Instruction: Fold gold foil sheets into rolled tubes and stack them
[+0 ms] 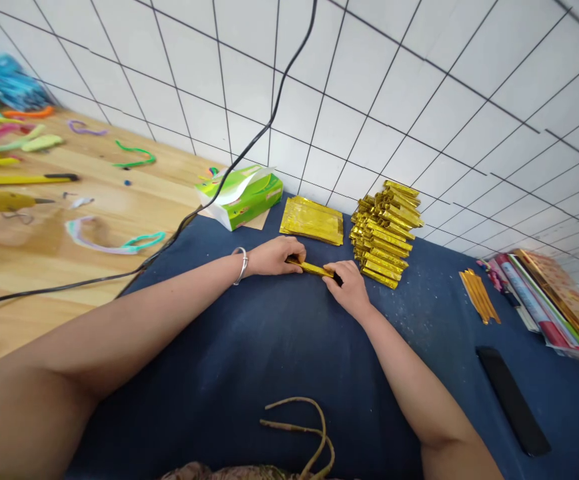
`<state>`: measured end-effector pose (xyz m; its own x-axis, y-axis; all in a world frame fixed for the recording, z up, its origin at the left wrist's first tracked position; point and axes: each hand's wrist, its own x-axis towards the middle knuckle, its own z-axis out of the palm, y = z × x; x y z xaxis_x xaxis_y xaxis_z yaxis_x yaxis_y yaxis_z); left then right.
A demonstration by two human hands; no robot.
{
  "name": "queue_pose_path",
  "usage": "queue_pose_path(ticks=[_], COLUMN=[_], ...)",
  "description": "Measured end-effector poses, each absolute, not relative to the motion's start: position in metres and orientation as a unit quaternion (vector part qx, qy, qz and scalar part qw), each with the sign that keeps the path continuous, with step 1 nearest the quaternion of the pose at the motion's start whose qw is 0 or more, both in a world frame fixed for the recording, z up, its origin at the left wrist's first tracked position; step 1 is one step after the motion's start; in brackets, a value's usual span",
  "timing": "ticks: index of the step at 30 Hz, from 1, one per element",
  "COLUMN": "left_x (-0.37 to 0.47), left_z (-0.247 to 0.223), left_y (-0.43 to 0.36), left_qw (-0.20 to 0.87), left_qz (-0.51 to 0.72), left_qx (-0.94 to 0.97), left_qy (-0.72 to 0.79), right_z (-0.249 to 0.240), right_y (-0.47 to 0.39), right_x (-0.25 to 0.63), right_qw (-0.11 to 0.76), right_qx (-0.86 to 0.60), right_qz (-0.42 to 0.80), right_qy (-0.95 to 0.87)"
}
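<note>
Between my two hands a narrow folded strip of gold foil paper (pixel 312 268) lies low over the dark blue cloth (pixel 249 347). My left hand (pixel 275 256), with a silver bangle at the wrist, pinches its left end. The fingers of my right hand (pixel 348 287) are closed on the right end. Just beyond them is a flat stack of gold foil sheets (pixel 313 220). To the right of that stack rises a heaped pile of folded gold strips (pixel 387 233), close to my right hand. My fingers partly cover both ends of the held strip.
A green tissue box (pixel 249 200) stands against the tiled wall (pixel 369 80). A black cable (pixel 249 147) crosses on the left. Pipe cleaners (pixel 134 157) and a yellow glue gun (pixel 4 200) lie on the wooden table. At right are orange-gold strips (pixel 479 297), books (pixel 544 300) and a black phone-like slab (pixel 512 400).
</note>
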<state>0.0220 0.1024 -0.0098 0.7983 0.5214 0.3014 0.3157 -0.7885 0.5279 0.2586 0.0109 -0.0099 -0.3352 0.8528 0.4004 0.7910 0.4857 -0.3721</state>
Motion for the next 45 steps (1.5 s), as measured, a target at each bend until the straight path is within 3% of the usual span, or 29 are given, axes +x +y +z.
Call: queue_pose_path(ticks=[9,18,32,40,45], left_x=[0.023,0.024,0.025,0.017,0.019], left_z=[-0.007,-0.006,-0.007,-0.002,-0.01], left_y=[0.1,0.098,0.1,0.099,0.107], left_qw=[0.229,0.22,0.218,0.375,0.376], left_qz=[0.218,0.222,0.229,0.3,0.298], left_qx=[0.922,0.918,0.922,0.836,0.826], left_qy=[0.225,0.243,0.223,0.267,0.297], right_z=[-0.012,-0.008,-0.009,-0.002,0.032], right_y=[0.01,0.007,0.011,0.011,-0.01], right_x=[0.258,0.258,0.257,0.258,0.241], right_qw=[0.265,0.31,0.233,0.314,0.383], right_qx=[-0.51,-0.503,-0.501,-0.55,-0.559], right_qz=[0.054,0.031,0.021,0.123,0.219], right_qy=[-0.816,-0.806,-0.833,-0.764,-0.702])
